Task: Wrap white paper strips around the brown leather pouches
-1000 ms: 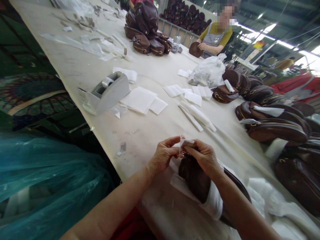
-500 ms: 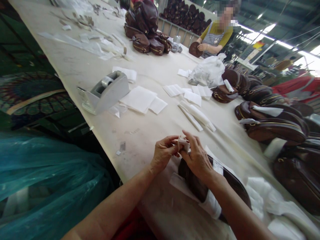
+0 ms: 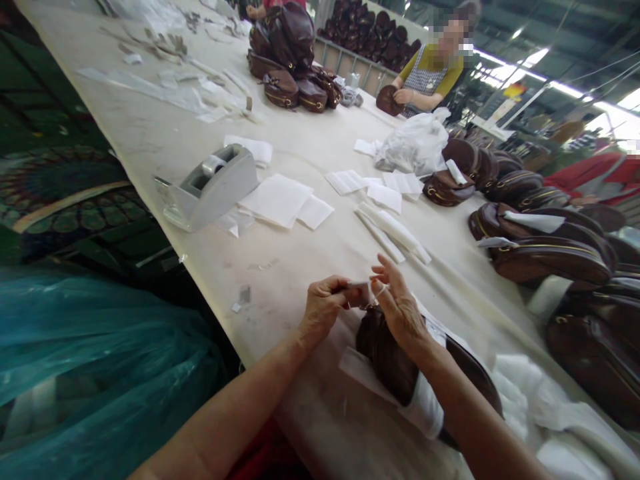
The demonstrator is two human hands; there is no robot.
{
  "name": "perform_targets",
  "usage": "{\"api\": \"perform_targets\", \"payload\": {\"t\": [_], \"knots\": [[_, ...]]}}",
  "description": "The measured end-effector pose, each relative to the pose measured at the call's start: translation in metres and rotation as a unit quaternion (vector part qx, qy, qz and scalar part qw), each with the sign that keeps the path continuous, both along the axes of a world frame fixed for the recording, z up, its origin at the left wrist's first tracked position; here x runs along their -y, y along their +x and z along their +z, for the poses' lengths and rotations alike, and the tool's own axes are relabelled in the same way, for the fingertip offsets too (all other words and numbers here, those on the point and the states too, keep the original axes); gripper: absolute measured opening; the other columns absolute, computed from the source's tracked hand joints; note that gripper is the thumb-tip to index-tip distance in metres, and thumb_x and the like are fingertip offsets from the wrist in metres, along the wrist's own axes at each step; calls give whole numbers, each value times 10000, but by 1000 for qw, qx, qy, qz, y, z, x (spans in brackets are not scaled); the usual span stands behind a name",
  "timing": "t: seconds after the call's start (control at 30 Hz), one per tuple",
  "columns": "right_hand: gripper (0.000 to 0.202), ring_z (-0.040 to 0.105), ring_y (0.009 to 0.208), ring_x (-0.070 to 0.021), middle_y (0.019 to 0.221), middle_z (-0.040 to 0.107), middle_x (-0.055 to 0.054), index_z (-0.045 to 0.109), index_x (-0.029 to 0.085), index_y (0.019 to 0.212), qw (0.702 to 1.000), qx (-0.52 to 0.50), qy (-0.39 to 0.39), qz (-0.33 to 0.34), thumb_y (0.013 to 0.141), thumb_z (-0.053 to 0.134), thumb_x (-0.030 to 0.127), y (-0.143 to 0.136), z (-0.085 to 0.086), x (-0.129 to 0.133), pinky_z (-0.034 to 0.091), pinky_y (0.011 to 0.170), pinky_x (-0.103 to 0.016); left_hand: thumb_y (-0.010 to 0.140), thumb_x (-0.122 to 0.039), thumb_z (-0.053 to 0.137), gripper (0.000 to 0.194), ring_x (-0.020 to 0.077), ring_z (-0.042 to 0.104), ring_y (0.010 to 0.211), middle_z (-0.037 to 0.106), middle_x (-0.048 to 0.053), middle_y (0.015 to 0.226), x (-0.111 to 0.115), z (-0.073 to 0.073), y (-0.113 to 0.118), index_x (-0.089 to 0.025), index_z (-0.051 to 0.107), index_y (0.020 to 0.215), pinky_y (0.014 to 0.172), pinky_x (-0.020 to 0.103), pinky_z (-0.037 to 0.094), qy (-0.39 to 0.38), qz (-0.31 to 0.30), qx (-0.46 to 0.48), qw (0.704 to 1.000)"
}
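Two hands: the left hand [image 3: 323,303] holds a small white piece [image 3: 359,285] in a narrow pinch; the right hand [image 3: 403,317] has its fingers loosely spread, a pale string [image 3: 381,291] across one of them, and I cannot tell whether it grips that string.
Brown bag [image 3: 390,363]: on the worktop [image 3: 280,280], partly hidden under the right hand and forearm, with a white wrap [image 3: 425,410] around its body; the white piece is at the end nearest the left hand.
Step in hand: seemingly working the string about the small white piece.
Next move: calls, I judge, for a steady left pinch and light, even tension from the right.
Tape dispenser [image 3: 225,187]: well apart from both hands, beside white sheets [image 3: 280,200].
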State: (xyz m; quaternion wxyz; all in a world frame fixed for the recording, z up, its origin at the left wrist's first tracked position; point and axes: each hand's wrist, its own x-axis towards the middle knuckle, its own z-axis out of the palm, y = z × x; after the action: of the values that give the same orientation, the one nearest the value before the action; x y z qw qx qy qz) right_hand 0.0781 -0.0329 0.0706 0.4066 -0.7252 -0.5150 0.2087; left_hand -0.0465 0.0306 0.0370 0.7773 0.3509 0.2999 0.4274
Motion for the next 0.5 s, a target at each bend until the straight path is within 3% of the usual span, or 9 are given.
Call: {"api": "perform_targets", "payload": {"t": [0.07, 0.23, 0.37, 0.5], "knots": [[543, 569, 988, -226, 1136, 562, -109, 433, 212, 1301, 998, -28, -1, -50, 831, 481, 480, 6, 1, 3, 471, 850, -420, 511, -199, 803, 178, 58, 456, 434, 579, -21, 495, -3, -1, 0, -126, 648, 560, 443, 169, 370, -15, 25, 12, 1000], [430, 581, 976, -221, 1030, 626, -80, 563, 190, 1120, 998, -28, 0, -55, 715, 552, 334, 21, 0, 16, 418, 929, -429, 468, -204, 855, 329, 47, 477, 451, 578, -52, 537, -24, -7, -7, -151, 543, 558, 426, 140, 360, -84, 93, 99, 987], [336, 596, 946, -221, 1006, 654, -85, 621, 188, 1013, 997, -10, -55, -55, 797, 495, 413, 31, -1, 22, 427, 918, -415, 499, -153, 858, 392, 11, 450, 454, 617, -58, 626, -41, -10, -18, -140, 468, 543, 420, 103, 344, -139, 116, 169, 969], [366, 514, 1093, -253, 1132, 617, -105, 627, 188, 1031, 980, 64, -186, 5, 886, 381, 419, 58, 9, 36, 331, 1001, -462, 621, -79, 786, 333, 10, 442, 453, 608, -69, 611, -45, 0, -24, -136, 468, 543, 390, 85, 327, -176, 111, 209, 955]]}}
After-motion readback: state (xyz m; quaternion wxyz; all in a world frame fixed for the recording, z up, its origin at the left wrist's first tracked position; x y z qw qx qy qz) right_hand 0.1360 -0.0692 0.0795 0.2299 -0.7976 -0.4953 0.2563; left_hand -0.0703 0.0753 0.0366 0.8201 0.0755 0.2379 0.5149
